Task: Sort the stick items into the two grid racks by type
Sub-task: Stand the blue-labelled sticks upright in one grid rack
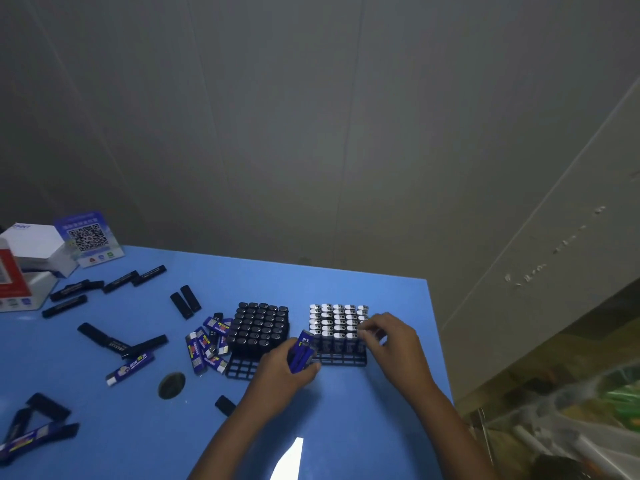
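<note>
Fingers (369,332) of the right hand (394,341) are pinching a blue stick at the right rack (341,358); the left hand (284,372) is gripping several blue sticks (300,353) beside the black-filled rack (242,368) on the table (346,410).

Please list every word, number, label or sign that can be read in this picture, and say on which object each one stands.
No text can be read with certainty.
White box: blue logo, blurred.
Blue sign card: a QR code, its caption too small.
Red-and-white box: print unreadable.
Blue sticks and those in the left hand: coloured labels, too blurred.
Black sticks: pale print, too small.
</note>
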Demonstrator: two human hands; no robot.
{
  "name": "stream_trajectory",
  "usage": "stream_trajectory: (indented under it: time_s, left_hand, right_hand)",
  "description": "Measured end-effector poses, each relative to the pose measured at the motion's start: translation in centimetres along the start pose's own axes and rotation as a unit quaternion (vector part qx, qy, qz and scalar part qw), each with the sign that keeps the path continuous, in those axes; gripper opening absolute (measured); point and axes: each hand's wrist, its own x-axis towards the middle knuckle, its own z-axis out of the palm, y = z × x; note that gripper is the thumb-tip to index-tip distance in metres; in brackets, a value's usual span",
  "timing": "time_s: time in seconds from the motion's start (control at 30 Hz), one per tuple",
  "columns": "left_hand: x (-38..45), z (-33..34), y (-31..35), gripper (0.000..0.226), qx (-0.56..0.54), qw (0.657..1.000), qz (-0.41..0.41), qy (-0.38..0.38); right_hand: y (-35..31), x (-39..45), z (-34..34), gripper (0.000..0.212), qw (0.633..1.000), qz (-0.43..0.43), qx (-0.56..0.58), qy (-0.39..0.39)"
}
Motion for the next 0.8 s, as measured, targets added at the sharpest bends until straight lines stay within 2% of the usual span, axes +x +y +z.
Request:
stream_trajectory:
  time_s: [0.13, 0.33, 0.67, 0.8]
  left_hand:
    - [-0.9, 0.2, 0.8, 0.017, 0.009, 0.999, 0.030, -0.008]
    - [-2.7, 0.4, 1.7, 0.015, 0.069, 0.995, 0.070, -0.024]
    - [-4.3, -0.6, 1.6, 0.027, 0.094, 0.991, 0.068, -0.060]
    - [-4.4, -1.1, 1.6, 0.027, 0.078, 0.994, 0.056, -0.058]
  right_hand:
    - [-3.7, -0.3, -0.7, 0.009, 0.978, 0.057, 0.184, -0.084]
    - [-6.6, -1.8, -0.3, 0.006, 0.942, 0.061, 0.285, -0.164]
    - [-7.6, -2.5, -0.5, 0.015, 0.931, 0.029, 0.293, -0.214]
    - [-7.7, -2.1, -1.3, 0.013, 0.940, 0.028, 0.275, -0.198]
